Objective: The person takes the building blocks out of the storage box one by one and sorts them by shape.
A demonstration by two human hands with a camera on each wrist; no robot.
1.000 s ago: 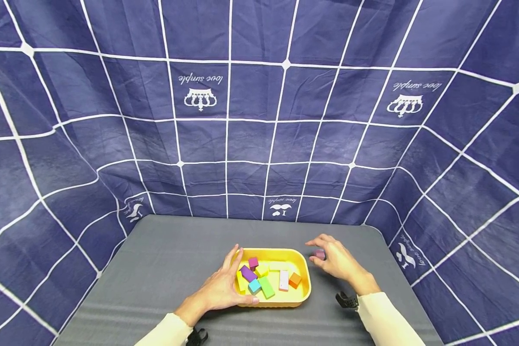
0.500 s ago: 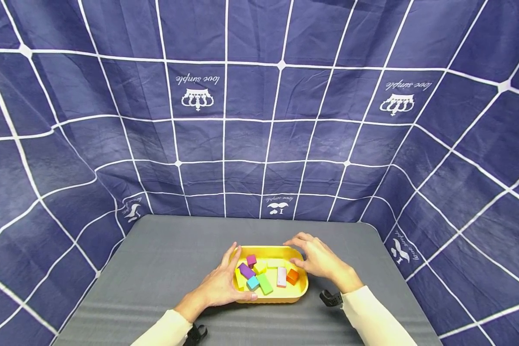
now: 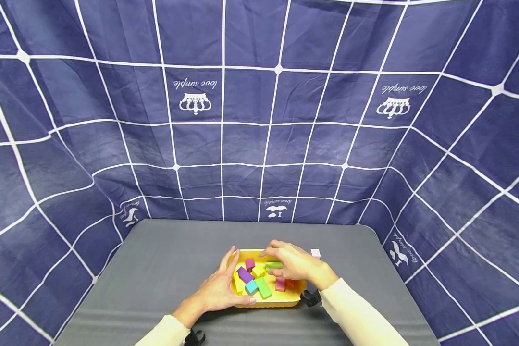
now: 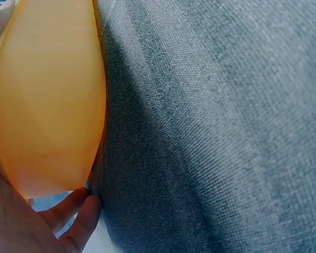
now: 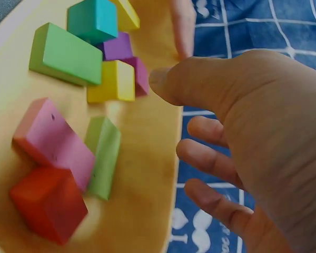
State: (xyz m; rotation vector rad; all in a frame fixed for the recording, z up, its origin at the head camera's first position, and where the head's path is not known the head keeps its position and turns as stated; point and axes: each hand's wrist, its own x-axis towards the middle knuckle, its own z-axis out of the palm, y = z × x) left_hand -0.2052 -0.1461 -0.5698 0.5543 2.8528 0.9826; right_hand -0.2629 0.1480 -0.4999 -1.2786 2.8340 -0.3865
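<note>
A yellow plastic tray [image 3: 281, 303] holds several coloured blocks. My left hand [image 3: 218, 287] grips its left end, thumb along the near rim and fingers at the far rim. Over the tray's right half is my right hand [image 3: 295, 262]; in the right wrist view its thumb and fingers are apart with nothing between them. Below it lie a pink block [image 5: 55, 139], a red block [image 5: 48, 204] and a slim green block [image 5: 103, 158]. Further left sit a thicker green block [image 3: 263, 288], a blue block [image 3: 251, 287], a purple block [image 3: 244, 275], yellow blocks and a magenta block [image 3: 250, 264].
A pale pink block [image 3: 315, 253] lies on the grey cloth-covered table [image 3: 177, 254], just right of the tray. Blue curtains [image 3: 251, 144] with white grid lines stand behind and at both sides.
My right hand has moved left, from beside the pale pink block on the table to over the tray's right half. That block stays outside the tray. My left hand keeps its hold.
</note>
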